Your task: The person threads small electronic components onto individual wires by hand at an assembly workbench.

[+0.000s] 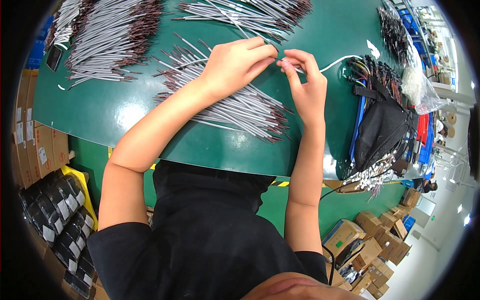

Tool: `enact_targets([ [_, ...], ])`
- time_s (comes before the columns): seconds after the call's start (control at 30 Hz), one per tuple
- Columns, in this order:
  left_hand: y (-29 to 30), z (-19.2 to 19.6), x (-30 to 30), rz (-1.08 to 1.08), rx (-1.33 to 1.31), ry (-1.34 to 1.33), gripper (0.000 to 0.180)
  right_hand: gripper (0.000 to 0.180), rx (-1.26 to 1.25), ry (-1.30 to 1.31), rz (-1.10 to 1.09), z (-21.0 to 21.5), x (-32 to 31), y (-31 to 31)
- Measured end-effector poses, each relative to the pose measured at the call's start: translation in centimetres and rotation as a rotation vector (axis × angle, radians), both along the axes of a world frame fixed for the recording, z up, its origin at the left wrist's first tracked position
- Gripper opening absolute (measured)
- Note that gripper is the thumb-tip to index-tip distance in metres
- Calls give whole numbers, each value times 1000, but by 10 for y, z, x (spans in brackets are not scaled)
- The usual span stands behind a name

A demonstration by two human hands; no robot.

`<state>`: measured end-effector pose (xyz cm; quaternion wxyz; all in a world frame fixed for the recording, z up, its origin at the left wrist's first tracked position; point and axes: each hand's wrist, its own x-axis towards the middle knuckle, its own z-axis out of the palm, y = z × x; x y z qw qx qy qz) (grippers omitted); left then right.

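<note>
My left hand [235, 65] pinches a thin grey cable [231, 17] whose length runs up and away to the left from the fingertips. Just to its right, my right hand [306, 75] has thumb and fingers closed on a white cable [340, 61] that curves off toward the right. Between the two sets of fingertips a small dark piece shows; its details are too small to make out. Below my left wrist lies a loose heap of cut grey cables [240, 112] with brown-red ends, partly covered by my forearm.
Further bundles of grey cables [107, 40] lie at the far left, with another cable bundle [245, 15] at the far middle of the green table [120, 105]. A black mesh bag [382, 130] and connector-ended wires [375, 72] sit at right. Cardboard boxes [52, 145] stand at left.
</note>
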<state>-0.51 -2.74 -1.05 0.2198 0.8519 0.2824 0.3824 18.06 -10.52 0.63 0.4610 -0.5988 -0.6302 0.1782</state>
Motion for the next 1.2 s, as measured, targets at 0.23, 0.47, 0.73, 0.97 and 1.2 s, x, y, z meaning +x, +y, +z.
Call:
enact_targets([
  [0.23, -6, 0, 1, -168, 129, 57, 25, 29, -133, -7, 140, 6, -2, -5],
  [0.47, -4, -6, -1, -159, 143, 93, 24, 33, -273, 99, 240, 7, -10, -9],
  [0.73, -6, -1, 1, -131, 75, 63, 14, 28, -166, -2, 180, 2, -7, -6],
  [0.97, -2, 2, -3, -65, -123, 133, 18, 17, -9, 136, -58, 6, 16, -7],
  [1.2, 0, 0, -3, -149, -47, 90, 15, 9, 46, -136, 40, 0, -3, 0],
])
